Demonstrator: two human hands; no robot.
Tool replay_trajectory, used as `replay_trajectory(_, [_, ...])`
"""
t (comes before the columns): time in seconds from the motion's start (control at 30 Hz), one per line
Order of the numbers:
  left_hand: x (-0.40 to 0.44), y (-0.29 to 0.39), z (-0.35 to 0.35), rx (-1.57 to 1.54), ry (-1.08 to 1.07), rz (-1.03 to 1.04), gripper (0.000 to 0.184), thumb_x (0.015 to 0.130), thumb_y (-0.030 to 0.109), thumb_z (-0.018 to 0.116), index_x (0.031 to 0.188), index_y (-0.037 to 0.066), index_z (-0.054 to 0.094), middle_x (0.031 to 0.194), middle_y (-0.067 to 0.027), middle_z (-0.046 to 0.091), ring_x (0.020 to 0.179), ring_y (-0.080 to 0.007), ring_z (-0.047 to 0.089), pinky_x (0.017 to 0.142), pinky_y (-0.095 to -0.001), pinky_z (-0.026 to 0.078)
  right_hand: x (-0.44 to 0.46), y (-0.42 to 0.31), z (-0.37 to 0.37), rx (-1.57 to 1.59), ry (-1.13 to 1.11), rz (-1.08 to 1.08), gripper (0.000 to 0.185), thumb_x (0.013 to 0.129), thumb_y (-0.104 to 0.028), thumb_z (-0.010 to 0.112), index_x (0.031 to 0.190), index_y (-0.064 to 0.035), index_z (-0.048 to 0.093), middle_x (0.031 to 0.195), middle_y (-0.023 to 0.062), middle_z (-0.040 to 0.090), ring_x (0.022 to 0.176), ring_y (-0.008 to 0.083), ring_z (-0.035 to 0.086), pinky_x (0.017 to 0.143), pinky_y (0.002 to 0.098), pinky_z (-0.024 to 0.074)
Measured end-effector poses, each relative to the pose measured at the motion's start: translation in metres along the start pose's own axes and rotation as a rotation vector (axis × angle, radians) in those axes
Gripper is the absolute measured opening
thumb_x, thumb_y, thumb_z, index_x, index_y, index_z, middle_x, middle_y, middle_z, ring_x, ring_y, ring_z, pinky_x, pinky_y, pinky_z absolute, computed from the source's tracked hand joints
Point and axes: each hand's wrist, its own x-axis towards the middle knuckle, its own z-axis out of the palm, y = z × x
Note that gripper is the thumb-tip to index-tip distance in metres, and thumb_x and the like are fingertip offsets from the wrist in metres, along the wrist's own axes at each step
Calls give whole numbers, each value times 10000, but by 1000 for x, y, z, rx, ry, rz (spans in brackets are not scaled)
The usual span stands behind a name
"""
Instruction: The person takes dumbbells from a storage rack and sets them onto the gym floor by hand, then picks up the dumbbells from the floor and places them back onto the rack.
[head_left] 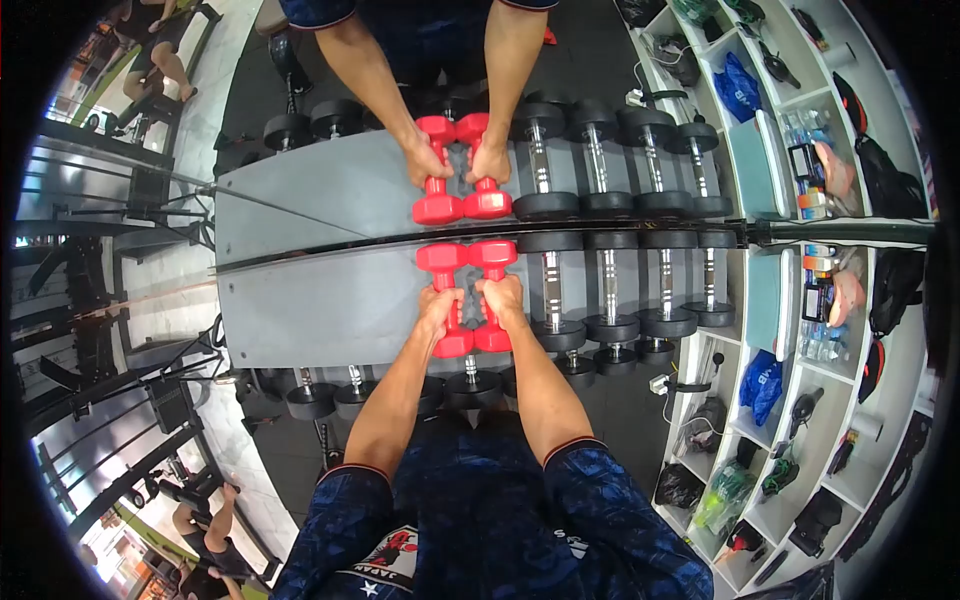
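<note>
Red dumbbell pair: both the left red dumbbell [436, 257] and the right red dumbbell [494, 253] are judged to be fully taken in hand, at the centre of the frame; the grasping is considered done. Letting go is not yet done. Whether any weight has been lifted clear cannot be determined from overhead.
Left hand [438, 304]: closed around the handle of the left red dumbbell, between its two heads; one head is seen above the hand in the frame, the other below.
Right hand [502, 298]: closed likewise around the handle of the right red dumbbell, with a head exposed at either end.
Dumbbell heads: set side by side, apparently touching at both ends; a narrow gap is left between the hands.
Grey shelf panel [310, 310]: seen beneath and to the left of the pair; contact with it cannot be confirmed.
Black dumbbells [610, 275]: four are racked in a row to the right of the pair, untouched by either hand.
Mirror [310, 200]: located across the upper half; hands and red dumbbells are reflected at upper centre.
</note>
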Motion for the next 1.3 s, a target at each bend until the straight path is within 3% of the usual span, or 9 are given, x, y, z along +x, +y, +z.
replay_trajectory(0.33, [-3, 2, 8, 29, 124, 6, 96, 665, 7, 630, 707, 11, 543, 559, -74, 541, 397, -171, 493, 340, -318, 400, 8, 7, 4, -40, 33, 27, 170, 679, -132, 676, 688, 35, 647, 591, 125, 614, 449, 207, 591, 400, 345, 480])
replay_trajectory(0.43, [0, -1, 8, 28, 133, 8, 98, 676, 14, 634, 688, 6, 538, 555, -77, 538, 394, -179, 493, 336, -322, 397, 7, 8, -1, -122, -25, 22, 240, 719, -172, 692, 827, 35, 635, 688, 152, 632, 576, 278, 630, 517, 391, 526])
replay_trajectory(0.53, [0, -2, 6, 42, 116, 32, 102, 687, 22, 642, 664, -3, 546, 548, -81, 538, 397, -186, 498, 335, -334, 400, -7, 10, -4, -560, 200, -257, 507, 728, -279, 717, 1081, 47, 553, 928, 234, 646, 841, 386, 645, 752, 442, 528])
replay_trajectory(0.63, [1, -3, 4, 66, 95, 11, 125, 697, 40, 654, 632, -6, 557, 546, -84, 544, 411, -193, 515, 343, -344, 414, -46, -5, -12, -613, 139, -254, 729, 721, -338, 724, 1256, 35, 398, 1125, 289, 572, 1057, 432, 558, 921, 446, 450])
replay_trajectory(0.73, [12, -14, -1, 80, 96, 40, 131, 706, 59, 680, 643, -24, 601, 568, -91, 573, 424, -190, 537, 341, -349, 427, -70, 25, -16, -560, 233, -661, 700, 725, -236, 707, 1285, 12, 368, 1152, 295, 539, 1079, 427, 534, 928, 461, 437])
replay_trajectory(0.83, [20, -22, -6, 296, 161, 123, 261, 717, 206, 724, 698, -41, 640, 676, -153, 647, 566, -269, 638, 464, -402, 510, -115, 63, -31, -451, 248, -960, 549, 780, -126, 651, 1256, 9, 412, 1141, 257, 546, 1087, 402, 529, 933, 437, 433])
replay_trajectory(0.9, [0, -15, -7, 692, 244, 272, 394, 714, 337, 716, 774, -47, 654, 800, -203, 666, 728, -324, 660, 615, -431, 530, -145, 99, -54, -390, 149, -1003, 549, 793, -134, 639, 1268, 15, 408, 1201, 245, 527, 1113, 413, 503, 972, 446, 403])
replay_trajectory(1.03, [-48, -2, 3, 1049, 388, 408, 606, 718, 522, 648, 966, -31, 641, 997, -261, 650, 976, -403, 625, 844, -454, 498, -172, 208, -109, -411, 224, -764, 401, 789, -76, 629, 1166, 5, 520, 1137, 189, 592, 1017, 311, 609, 918, 375, 467])
replay_trajectory(1.3, [-109, -44, -27, 1102, 400, 708, 646, 763, 439, 613, 1184, -42, 522, 1101, -256, 574, 1054, -407, 532, 907, -473, 444, -188, 407, -252, -535, 430, -13, 355, 715, -120, 681, 1042, -15, 590, 939, 146, 666, 969, 300, 629, 885, 369, 483])
